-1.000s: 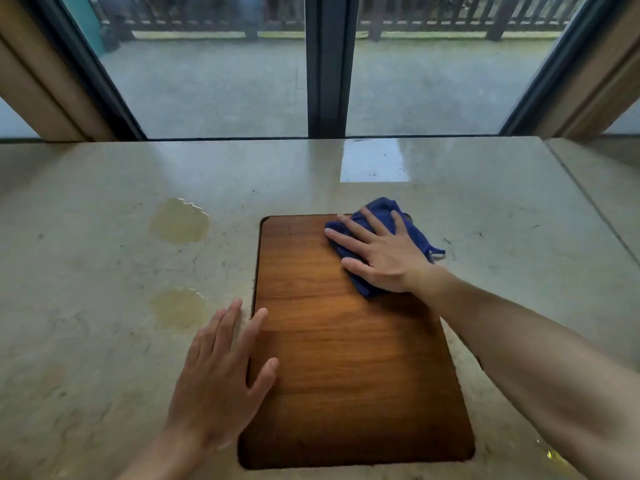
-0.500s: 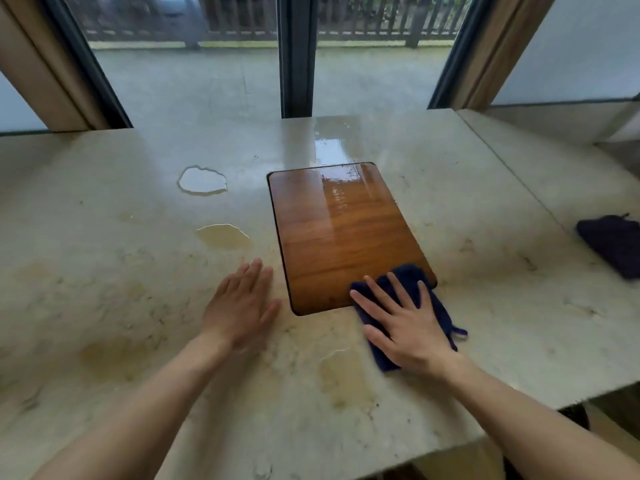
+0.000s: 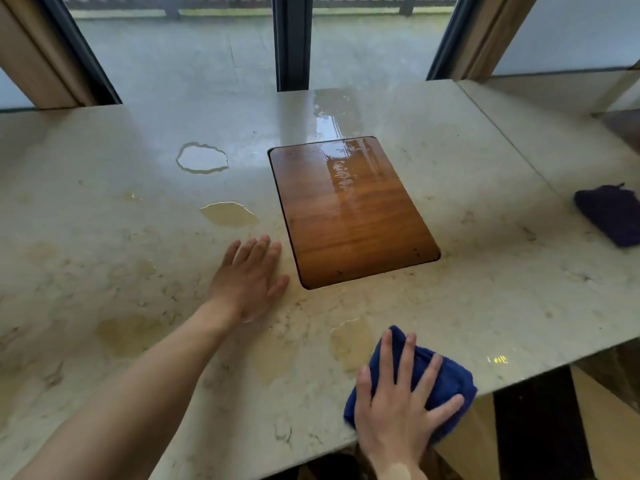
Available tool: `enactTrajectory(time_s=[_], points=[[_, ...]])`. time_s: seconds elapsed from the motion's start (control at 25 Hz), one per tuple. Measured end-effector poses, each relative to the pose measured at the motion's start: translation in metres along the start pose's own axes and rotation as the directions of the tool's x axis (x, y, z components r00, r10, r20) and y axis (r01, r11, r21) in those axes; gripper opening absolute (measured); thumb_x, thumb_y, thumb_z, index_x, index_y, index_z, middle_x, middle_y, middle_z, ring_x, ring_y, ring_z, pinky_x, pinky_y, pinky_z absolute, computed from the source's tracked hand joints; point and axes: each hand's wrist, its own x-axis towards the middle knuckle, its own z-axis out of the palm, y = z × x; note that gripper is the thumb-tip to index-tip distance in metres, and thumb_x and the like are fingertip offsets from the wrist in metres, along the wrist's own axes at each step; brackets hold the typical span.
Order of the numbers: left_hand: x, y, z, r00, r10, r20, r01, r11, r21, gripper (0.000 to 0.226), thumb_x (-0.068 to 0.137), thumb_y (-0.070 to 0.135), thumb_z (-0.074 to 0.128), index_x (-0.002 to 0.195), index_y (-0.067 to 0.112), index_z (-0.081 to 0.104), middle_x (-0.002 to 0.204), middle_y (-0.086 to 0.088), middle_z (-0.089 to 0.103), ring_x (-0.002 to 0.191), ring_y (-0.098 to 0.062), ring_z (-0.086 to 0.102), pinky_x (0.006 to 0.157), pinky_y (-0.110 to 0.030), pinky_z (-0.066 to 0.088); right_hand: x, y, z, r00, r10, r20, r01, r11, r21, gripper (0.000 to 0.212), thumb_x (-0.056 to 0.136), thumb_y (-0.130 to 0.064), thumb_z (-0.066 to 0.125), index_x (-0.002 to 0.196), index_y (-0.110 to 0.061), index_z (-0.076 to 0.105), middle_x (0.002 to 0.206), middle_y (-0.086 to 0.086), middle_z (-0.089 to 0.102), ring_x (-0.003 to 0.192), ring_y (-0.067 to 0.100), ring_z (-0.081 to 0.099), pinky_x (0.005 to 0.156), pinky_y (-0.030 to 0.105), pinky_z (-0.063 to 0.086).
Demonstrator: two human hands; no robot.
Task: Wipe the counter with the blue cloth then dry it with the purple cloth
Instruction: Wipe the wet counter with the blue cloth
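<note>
Purple cloth [image 3: 611, 213] is cut off by the frame edge, far out beyond the right hand [image 3: 398, 407] on its outer side; only part shows, lying on the counter [image 3: 485, 271]. The right wrist is cropped at the bottom, and the palm hides the middle of the blue cloth [image 3: 446, 375].

Right hand: flat, fingers spread wide, pressing down on the bunched blue cloth at the counter's near edge. It's not gripping, just palm on top. Part of the cloth seems to hang over the edge, hard to say how much.

Left hand [image 3: 249, 278]: flat on bare stone, fingers together & straight, holding nothing, just beside the near left corner of the wooden inset panel [image 3: 349, 209].

Between the hands, a faint wet patch [image 3: 349, 344] sits just ahead of the blue cloth. Beyond the left hand are two puddles [image 3: 202, 157], one past the other. The panel's far half looks glossy w/ water, and the wet sheen runs on toward the window frame [image 3: 292, 43].
</note>
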Motion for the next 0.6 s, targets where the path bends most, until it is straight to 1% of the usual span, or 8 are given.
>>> enactTrajectory(time_s=[0.12, 0.2, 0.24, 0.28, 0.4, 0.44, 0.56, 0.6], points=[[0.004, -0.009, -0.001, 0.995, 0.073, -0.075, -0.071, 0.997, 0.02, 0.082, 0.088, 0.067, 0.013, 0.152, 0.018, 0.03, 0.157, -0.009, 0.031, 0.143, -0.029, 0.028, 0.12, -0.042, 0.001, 0.022, -0.02, 0.0, 1.0, -0.017, 0.021, 0.017, 1.0, 0.009, 0.067, 0.095, -0.053, 0.026, 0.157, -0.026, 0.029, 0.164, 0.009, 0.028, 0.147, 0.048, 0.023, 0.102, 0.084, 0.009], [0.005, -0.012, 0.0, 0.99, 0.095, -0.105, -0.093, 0.995, 0.025, 0.075, 0.09, 0.066, 0.024, 0.146, 0.018, 0.039, 0.149, -0.008, 0.042, 0.135, -0.029, 0.037, 0.119, -0.045, 0.006, 0.048, -0.041, 0.0, 0.998, -0.013, 0.062, 0.012, 1.0, 0.019, 0.068, 0.095, -0.055, 0.025, 0.157, -0.025, 0.029, 0.164, 0.009, 0.025, 0.148, 0.048, 0.02, 0.103, 0.084, 0.008], [0.005, -0.013, 0.002, 0.987, 0.093, -0.129, -0.09, 0.996, 0.029, 0.07, 0.09, 0.064, 0.029, 0.143, 0.02, 0.042, 0.146, -0.007, 0.045, 0.131, -0.028, 0.04, 0.118, -0.048, 0.008, 0.064, -0.056, -0.001, 0.998, -0.011, 0.063, 0.009, 0.999, 0.03, 0.068, 0.096, -0.056, 0.022, 0.157, -0.027, 0.026, 0.166, 0.008, 0.02, 0.149, 0.048, 0.016, 0.104, 0.083, 0.006], [0.004, -0.012, 0.002, 0.985, 0.083, -0.148, -0.08, 0.996, 0.026, 0.067, 0.09, 0.063, 0.032, 0.141, 0.021, 0.044, 0.143, -0.006, 0.048, 0.129, -0.027, 0.042, 0.118, -0.05, 0.01, 0.084, -0.07, -0.003, 0.998, -0.016, 0.057, 0.014, 0.999, 0.034, 0.067, 0.098, -0.057, 0.017, 0.159, -0.03, 0.018, 0.168, 0.007, 0.012, 0.151, 0.046, 0.01, 0.105, 0.083, 0.004], [0.004, -0.013, 0.005, 0.984, 0.061, -0.166, -0.065, 0.998, -0.018, 0.065, 0.088, 0.062, 0.038, 0.139, 0.023, 0.046, 0.14, -0.004, 0.051, 0.125, -0.026, 0.045, 0.114, -0.053, 0.017, 0.155, -0.106, -0.008, 0.995, -0.044, 0.093, 0.04, 0.998, 0.04, 0.068, 0.099, -0.06, 0.006, 0.157, -0.033, -0.017, 0.167, 0.004, -0.019, 0.15, 0.044, -0.016, 0.106, 0.08, -0.007], [0.005, -0.014, 0.004, 0.984, 0.058, -0.167, -0.064, 0.997, -0.031, 0.066, 0.087, 0.063, 0.04, 0.139, 0.023, 0.046, 0.14, -0.005, 0.051, 0.124, -0.026, 0.046, 0.112, -0.053, 0.019, 0.18, -0.116, -0.009, 0.995, -0.054, 0.082, 0.051, 0.998, 0.038, 0.069, 0.099, -0.061, 0.007, 0.156, -0.033, -0.02, 0.167, 0.004, -0.02, 0.15, 0.043, -0.018, 0.107, 0.08, -0.007], [0.003, -0.013, 0.004, 0.989, 0.075, -0.13, -0.083, 0.995, -0.054, 0.068, 0.085, 0.063, 0.047, 0.14, 0.022, 0.047, 0.142, -0.005, 0.049, 0.125, -0.027, 0.05, 0.11, -0.055, 0.024, 0.26, -0.148, -0.019, 0.993, -0.115, 0.009, 0.115, 0.993, 0.038, 0.069, 0.101, -0.061, 0.016, 0.16, -0.032, -0.005, 0.169, 0.006, -0.006, 0.151, 0.045, -0.009, 0.106, 0.082, -0.003], [0.003, -0.013, 0.004, 0.99, 0.073, -0.121, -0.083, 0.993, -0.081, 0.069, 0.084, 0.063, 0.05, 0.14, 0.022, 0.049, 0.142, -0.005, 0.05, 0.124, -0.028, 0.052, 0.11, -0.055, 0.026, 0.289, -0.161, -0.021, 0.99, -0.136, 0.024, 0.135, 0.99, 0.033, 0.068, 0.101, -0.06, 0.016, 0.16, -0.032, -0.005, 0.169, 0.005, -0.006, 0.151, 0.045, -0.01, 0.106, 0.082, -0.003]])
